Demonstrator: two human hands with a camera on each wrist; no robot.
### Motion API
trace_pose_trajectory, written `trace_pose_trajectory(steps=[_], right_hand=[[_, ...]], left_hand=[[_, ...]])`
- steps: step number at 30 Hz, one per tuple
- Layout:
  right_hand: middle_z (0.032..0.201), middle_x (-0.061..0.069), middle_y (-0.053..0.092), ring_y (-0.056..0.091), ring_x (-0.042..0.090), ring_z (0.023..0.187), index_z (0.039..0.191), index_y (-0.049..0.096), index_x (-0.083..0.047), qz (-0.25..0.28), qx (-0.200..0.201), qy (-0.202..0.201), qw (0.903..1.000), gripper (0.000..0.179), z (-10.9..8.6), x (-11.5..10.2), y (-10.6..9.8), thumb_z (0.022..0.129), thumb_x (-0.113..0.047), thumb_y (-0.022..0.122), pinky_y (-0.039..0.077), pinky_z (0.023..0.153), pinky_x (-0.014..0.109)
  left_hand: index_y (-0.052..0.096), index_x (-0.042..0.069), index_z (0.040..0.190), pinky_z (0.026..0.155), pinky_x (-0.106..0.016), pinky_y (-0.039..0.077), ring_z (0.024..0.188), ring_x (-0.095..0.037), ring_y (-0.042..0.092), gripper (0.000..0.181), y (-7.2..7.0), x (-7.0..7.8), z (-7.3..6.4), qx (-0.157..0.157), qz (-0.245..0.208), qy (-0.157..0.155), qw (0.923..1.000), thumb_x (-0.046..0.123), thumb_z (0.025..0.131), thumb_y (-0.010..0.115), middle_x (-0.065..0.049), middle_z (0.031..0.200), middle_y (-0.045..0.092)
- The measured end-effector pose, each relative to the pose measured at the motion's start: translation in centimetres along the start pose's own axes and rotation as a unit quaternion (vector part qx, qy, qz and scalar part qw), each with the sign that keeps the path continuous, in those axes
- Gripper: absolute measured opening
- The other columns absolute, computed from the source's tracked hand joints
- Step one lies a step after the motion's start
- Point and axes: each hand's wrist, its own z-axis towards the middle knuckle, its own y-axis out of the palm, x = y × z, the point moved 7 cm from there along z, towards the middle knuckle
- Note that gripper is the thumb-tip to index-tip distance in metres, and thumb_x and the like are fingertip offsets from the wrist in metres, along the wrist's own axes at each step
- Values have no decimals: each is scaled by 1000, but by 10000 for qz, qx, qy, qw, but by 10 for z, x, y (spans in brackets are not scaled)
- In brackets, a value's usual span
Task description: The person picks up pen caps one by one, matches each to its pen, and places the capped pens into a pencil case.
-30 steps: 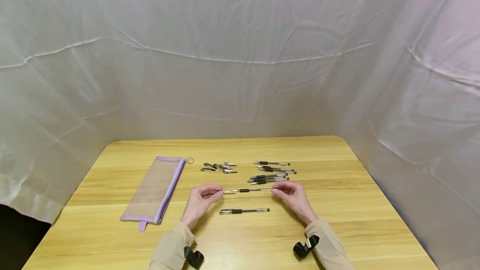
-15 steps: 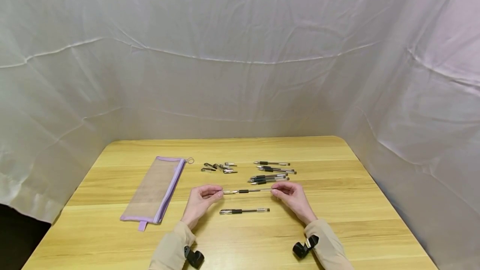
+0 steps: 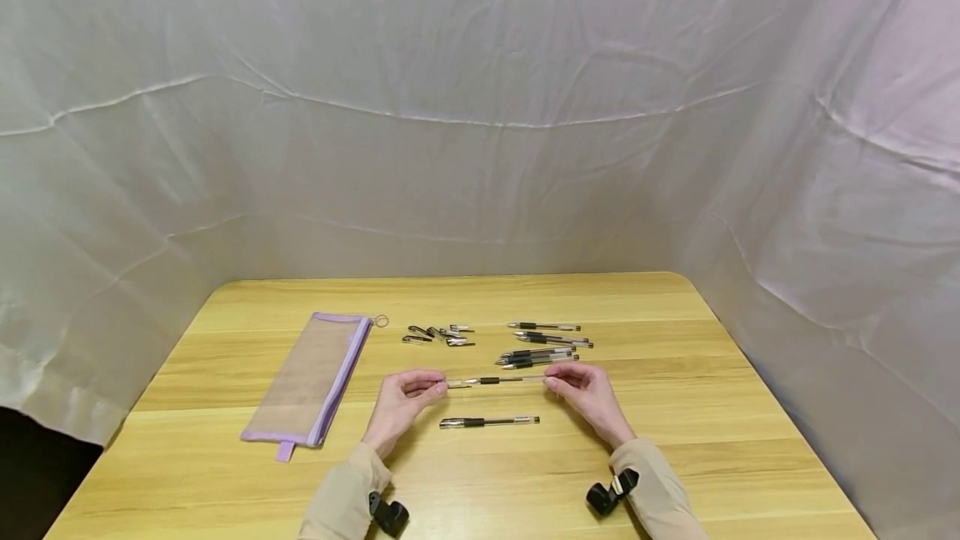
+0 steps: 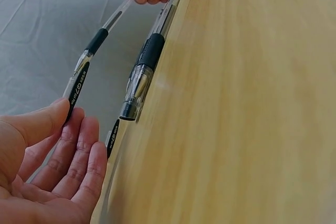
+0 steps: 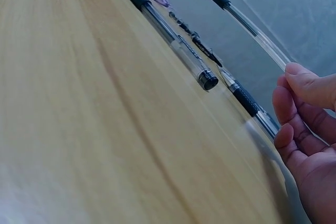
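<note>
My left hand [image 3: 401, 408] pinches a clear pen cap with a black clip [image 4: 78, 88] between thumb and forefinger. The back end of an uncapped gel pen [image 3: 489, 380] is pinched in my right hand [image 3: 588, 402]. This pen has a clear barrel and a black grip [image 4: 97, 41], and is held level above the table. Its tip points left, right at the cap's mouth, with the clip overlapping the tip in the left wrist view. A capped gel pen [image 3: 489, 422] lies on the table between my forearms, nearer to me.
Beyond my hands lie several loose caps [image 3: 417, 339] and, to their right, several uncapped pens [image 3: 536, 355]. A purple-edged mesh zip pouch [image 3: 300, 382] lies flat at the left. Grey cloth [image 3: 480, 190] hangs around the wooden table [image 3: 712, 440].
The held pen shifted slightly left, bringing its tip into the cap, and then back right by about as much. My hands otherwise stay in place, and the things on the table have not moved.
</note>
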Motion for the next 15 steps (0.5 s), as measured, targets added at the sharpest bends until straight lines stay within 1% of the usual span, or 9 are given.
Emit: trace_pose_trajectory(steps=[4,12,15], right_hand=[[99,26,72,67,2,78,105,70,10,-14,-53,-56,10000,23,0,-1,1,87,-3,75,57,70,18],[96,20,73,67,2,77,104,71,9,-58,-69,-164,9998,21,1,-2,4,87,-4,75,57,69,19],[95,21,73,67,2,76,103,71,9,-46,-105,-227,9997,21,0,-4,6,87,-4,75,57,69,20]], left_hand=[[69,-7,114,80,-17,57,88,-12,71,29,1,0,0,-63,-3,5,10000,3,87,75,-22,107,74],[70,-6,114,82,-17,57,88,-12,71,30,4,1,-1,-154,-49,-1,9999,5,86,76,-21,107,75],[70,-5,114,83,-17,56,88,-12,71,30,6,1,-1,-189,-47,-24,9998,5,86,76,-21,107,75]])
